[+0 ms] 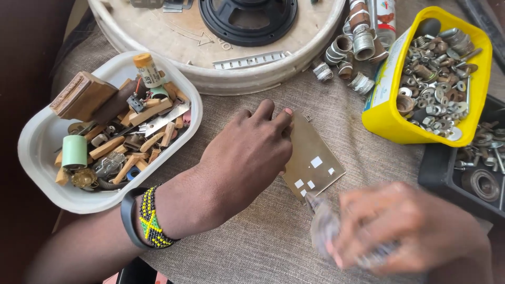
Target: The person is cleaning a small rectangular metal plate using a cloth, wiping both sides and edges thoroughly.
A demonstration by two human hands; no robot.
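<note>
- Your left hand [247, 158] lies flat and open on a small brown board [311, 163]. Its fingertips press the board's top left edge.
- The board lies on the grey cloth [263, 236] in the middle, tilted, its long side running from upper left to lower right.
- Your right hand [405, 231] is closed around a thin tool [322, 223]. It is blurry.
- The tool tip sits just at the board's lower edge, so your right hand is below and right of the board.
- A white tray [39, 158] sits left, a yellow tub [386, 121] right.
</note>
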